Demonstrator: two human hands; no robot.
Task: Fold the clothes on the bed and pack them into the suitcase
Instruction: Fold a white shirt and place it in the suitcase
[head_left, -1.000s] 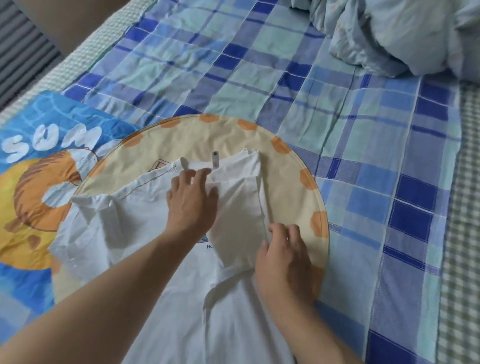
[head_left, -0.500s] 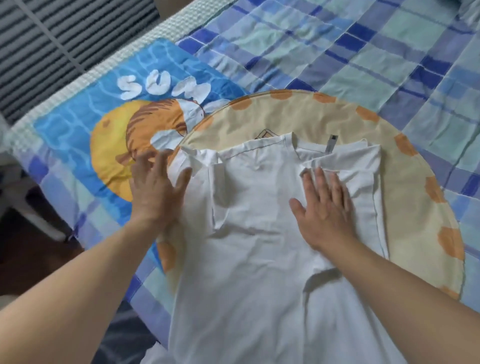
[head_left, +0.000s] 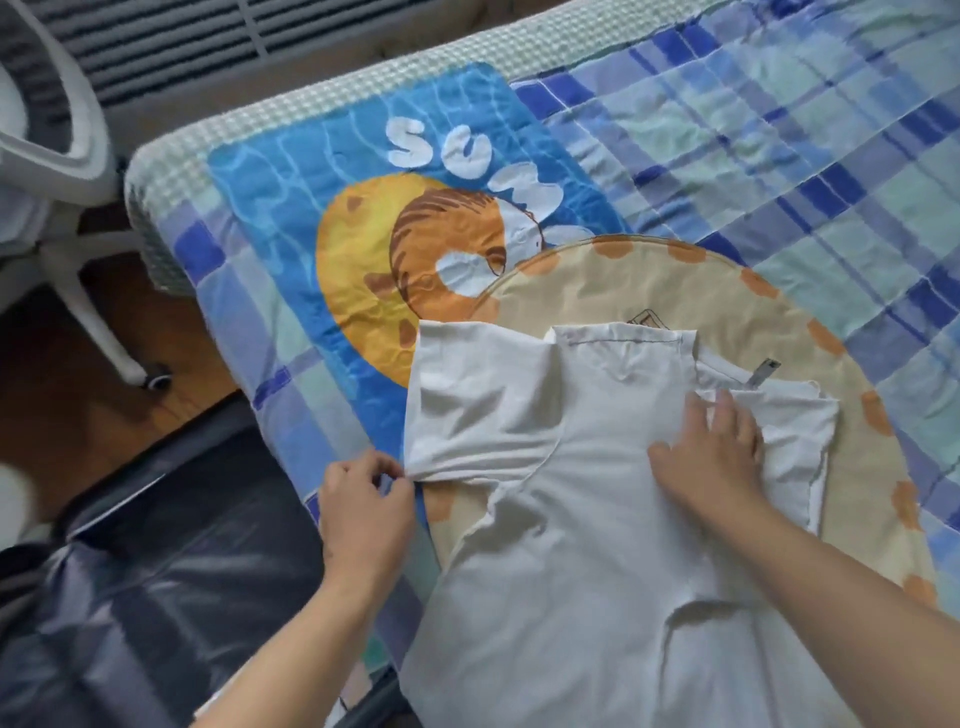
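While a white cotton T-shirt (head_left: 561, 519) lies spread face-down on the bed, its collar end is seen resting over a round beige cushion with orange spots (head_left: 727, 291), the hem end running off the lower edge of the view. The shirt's right sleeve is folded in over the body; a grey neck tag (head_left: 761, 372) is visible at the collar. The edge of the left sleeve (head_left: 467, 415) is pinched by the left hand (head_left: 363, 512), fingers curled on the fabric near the bed's side. The right hand (head_left: 711, 457) is laid flat on the shirt near the collar, fingers spread and straight, pressing the folded part down. Partly under the cushion a blue printed mat with a tiger and white lettering (head_left: 332, 208) is seen, on top of a blue-green plaid bedsheet (head_left: 779, 130). Beside the bed, on the floor, an open dark suitcase with shiny grey lining (head_left: 156, 571) is seen, and a white office chair base (head_left: 78, 291) stands further off.
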